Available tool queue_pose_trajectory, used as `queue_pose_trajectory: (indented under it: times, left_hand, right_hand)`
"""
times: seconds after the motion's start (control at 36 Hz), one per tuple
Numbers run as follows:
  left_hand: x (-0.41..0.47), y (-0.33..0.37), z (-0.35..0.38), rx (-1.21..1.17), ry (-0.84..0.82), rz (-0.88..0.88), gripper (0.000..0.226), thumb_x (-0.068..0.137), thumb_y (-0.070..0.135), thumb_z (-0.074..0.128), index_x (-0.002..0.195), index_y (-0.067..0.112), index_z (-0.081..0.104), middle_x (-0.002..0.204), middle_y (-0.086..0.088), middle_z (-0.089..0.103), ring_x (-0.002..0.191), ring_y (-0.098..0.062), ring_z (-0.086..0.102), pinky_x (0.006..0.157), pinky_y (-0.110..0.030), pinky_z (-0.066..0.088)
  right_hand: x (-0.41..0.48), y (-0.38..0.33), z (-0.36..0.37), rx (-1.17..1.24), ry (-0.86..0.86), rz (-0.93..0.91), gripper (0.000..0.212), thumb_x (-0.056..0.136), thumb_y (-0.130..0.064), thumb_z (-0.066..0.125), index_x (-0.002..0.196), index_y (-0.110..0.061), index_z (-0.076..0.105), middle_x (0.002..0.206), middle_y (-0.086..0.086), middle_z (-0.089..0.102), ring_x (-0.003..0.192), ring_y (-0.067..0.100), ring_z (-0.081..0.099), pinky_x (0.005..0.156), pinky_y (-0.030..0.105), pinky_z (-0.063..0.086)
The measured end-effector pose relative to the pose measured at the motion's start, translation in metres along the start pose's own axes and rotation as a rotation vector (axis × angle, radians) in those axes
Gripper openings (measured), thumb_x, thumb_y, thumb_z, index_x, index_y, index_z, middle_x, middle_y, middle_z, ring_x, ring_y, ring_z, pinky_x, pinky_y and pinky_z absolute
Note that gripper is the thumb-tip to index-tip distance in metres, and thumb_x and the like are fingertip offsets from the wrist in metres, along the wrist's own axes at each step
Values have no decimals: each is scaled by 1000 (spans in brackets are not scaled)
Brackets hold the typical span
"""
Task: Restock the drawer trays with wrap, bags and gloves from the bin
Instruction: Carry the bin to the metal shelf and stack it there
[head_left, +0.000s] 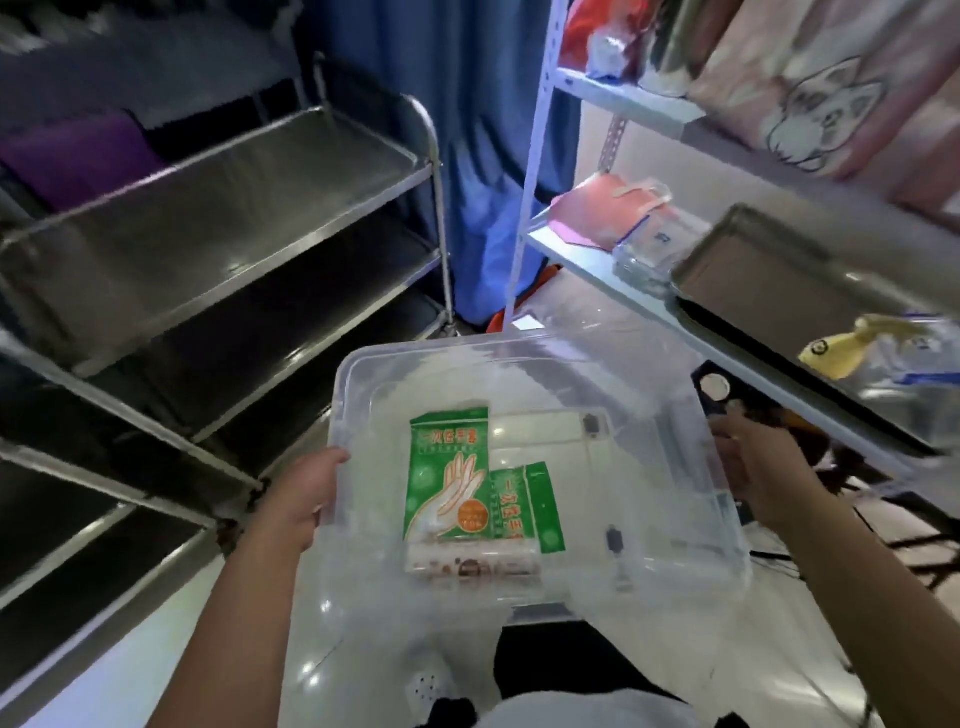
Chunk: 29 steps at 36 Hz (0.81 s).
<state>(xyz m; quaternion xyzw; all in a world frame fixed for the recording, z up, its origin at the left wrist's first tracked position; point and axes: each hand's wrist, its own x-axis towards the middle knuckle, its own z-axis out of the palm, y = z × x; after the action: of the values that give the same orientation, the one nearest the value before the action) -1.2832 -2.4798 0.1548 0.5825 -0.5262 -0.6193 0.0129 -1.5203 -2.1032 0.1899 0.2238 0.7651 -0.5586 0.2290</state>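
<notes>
Clear bin (649, 415) held between both hands in front of person.

Left hand (306, 493) grips left wall of bin, thumb over rim, fingers clamped round it.

Right hand (758, 467) holds right wall, fingers clamped on rim; detail blurred.

Inside bin, 2 green packets: large glove packet (449, 478), with small glove packet (527, 506) touching its right side. Pale boxed roll (472, 564) lies across their near ends.

Steel trolley (234, 208) at left. White rack (534, 156) at right carries metal tray (753, 280).
</notes>
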Motion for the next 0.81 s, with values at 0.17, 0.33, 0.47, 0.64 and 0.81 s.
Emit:
queue_pose_trajectory:
  times: [0.17, 0.33, 0.47, 0.64, 0.81]
  left_hand:
    - [66, 76, 42, 123, -192, 16, 24, 89, 29, 63, 101, 9, 67, 90, -11, 65, 80, -28, 60, 76, -37, 47]
    - [113, 121, 91, 274, -244, 43, 31, 86, 26, 67, 109, 6, 68, 94, -15, 71, 85, -32, 64, 80, -42, 53]
    - [154, 141, 130, 398, -259, 43, 37, 87, 23, 66, 117, 1, 65, 107, -20, 64, 93, -31, 60, 84, -42, 47]
    - [193, 153, 178, 544, -290, 33, 16, 90, 19, 62, 100, 7, 65, 85, -14, 64, 71, -27, 60, 66, -34, 49]
    - [260, 161, 236, 676, -334, 13, 24, 89, 13, 61, 112, 6, 59, 83, -11, 55, 70, -26, 55, 70, -39, 51]
  right_hand:
    - [27, 2, -1, 89, 165, 102, 22, 89, -27, 62, 101, -10, 69, 82, 9, 58, 69, 25, 48, 67, 37, 40]
    - [69, 7, 10, 200, 264, 162, 24, 86, -24, 65, 104, -7, 69, 90, 12, 65, 74, 28, 58, 65, 35, 46]
    - [94, 26, 26, 275, 305, 206, 21, 89, -16, 61, 103, -2, 67, 83, 14, 59, 69, 26, 53, 58, 30, 38]
    - [114, 49, 44, 183, 383, 242, 9, 89, -14, 60, 85, -11, 67, 76, 4, 60, 66, 18, 55, 65, 31, 45]
    - [141, 66, 70, 200, 509, 263, 7, 82, -12, 67, 78, -16, 69, 79, 2, 63, 66, 15, 57, 54, 26, 42]
